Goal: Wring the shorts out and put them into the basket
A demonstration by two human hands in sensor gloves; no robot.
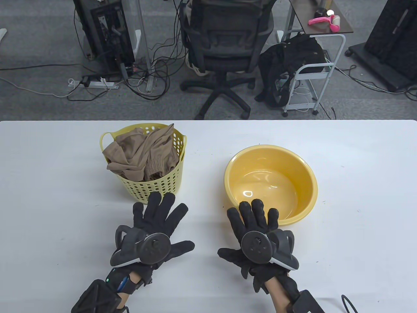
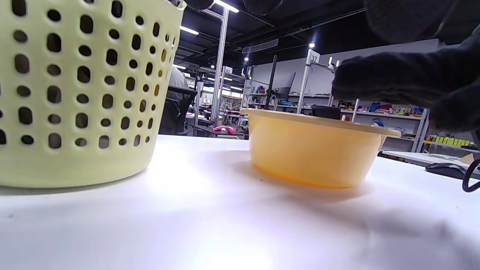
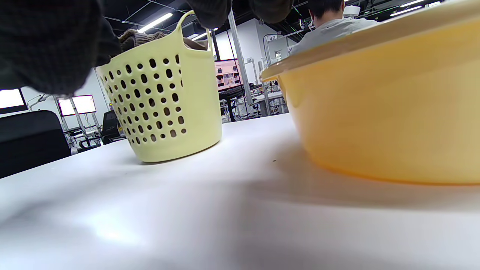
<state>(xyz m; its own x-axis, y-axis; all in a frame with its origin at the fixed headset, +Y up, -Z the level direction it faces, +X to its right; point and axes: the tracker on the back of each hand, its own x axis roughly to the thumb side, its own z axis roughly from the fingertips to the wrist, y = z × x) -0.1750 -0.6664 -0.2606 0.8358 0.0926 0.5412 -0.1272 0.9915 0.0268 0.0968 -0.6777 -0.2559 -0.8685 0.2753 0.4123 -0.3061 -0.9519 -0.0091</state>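
The shorts point(image 1: 143, 156) lie crumpled in the basket point(image 1: 169, 186), tan fabric bunched w/ no clear long axis; 1 fold rises toward the far rim, another hangs over the left rim by the handle. In the right wrist view a bit of fabric point(image 3: 140, 37) shows above the basket rim point(image 3: 165, 108).

The basket is pale yellow, perforated, upright on the white table point(image 1: 358, 195), far-left of centre. The left wrist view shows its holed wall point(image 2: 75, 93) close on the left. To its right, apart from it, sits a yellow basin point(image 1: 303, 182), upright; inside looks glossy w/ light reflections, can't tell if any water is in it. It holds no cloth. The left wrist view shows the basin's outer wall point(image 2: 311, 153) beyond the basket; in the right wrist view it point(image 3: 386, 108) fills the right side.

Left hand point(image 1: 156, 228): palm down over the table, near the basket, fingers straight & spread, tips just short of or touching the basket's near wall, can't tell which. It grasps nothing.

Right hand point(image 1: 257, 234): palm down, fingers straight & close together, tips at the basin's near-left rim, seemingly overlapping it. It grips nothing, released.

Both hands carry a round tracker on the back; the 2 hands are well apart from each other.
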